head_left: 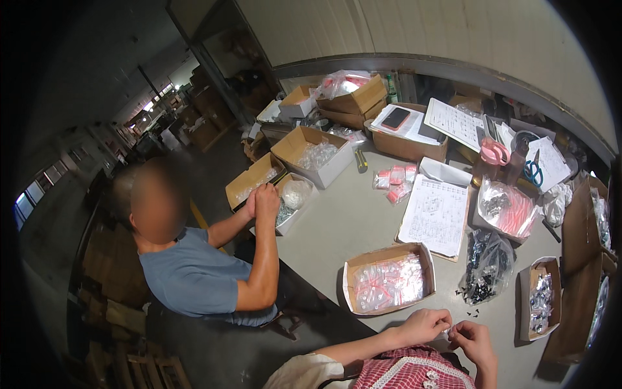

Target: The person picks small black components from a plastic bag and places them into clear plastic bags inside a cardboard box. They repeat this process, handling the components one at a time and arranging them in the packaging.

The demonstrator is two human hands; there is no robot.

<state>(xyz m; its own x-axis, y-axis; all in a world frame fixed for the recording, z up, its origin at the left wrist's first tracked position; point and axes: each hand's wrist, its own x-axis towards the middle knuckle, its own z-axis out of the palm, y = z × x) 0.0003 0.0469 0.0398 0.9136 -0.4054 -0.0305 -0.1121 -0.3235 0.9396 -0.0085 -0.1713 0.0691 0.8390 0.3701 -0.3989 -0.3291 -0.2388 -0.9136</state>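
Note:
My left hand point(424, 326) and my right hand point(472, 341) meet at the table's near edge, fingers closed in a pinch. Between their fingertips is a small whitish, see-through thing point(448, 330), mostly hidden, whose kind I cannot make out. Left of and beyond my hands lies a shallow cardboard box point(350, 297) filled with small clear zip bags with red strips point(387, 282). Beyond my right hand, an opened plastic bag of small black parts point(483, 275) rests on the table, a few parts spilled near its mouth.
Across the table corner a seated co-worker point(201, 266) holds both hands together above open boxes point(314, 162). A clipboard with drawings point(435, 217) lies mid-table. To the right stand a box of metal parts point(541, 301), a pink-lidded bottle point(492, 155) and blue scissors point(534, 170).

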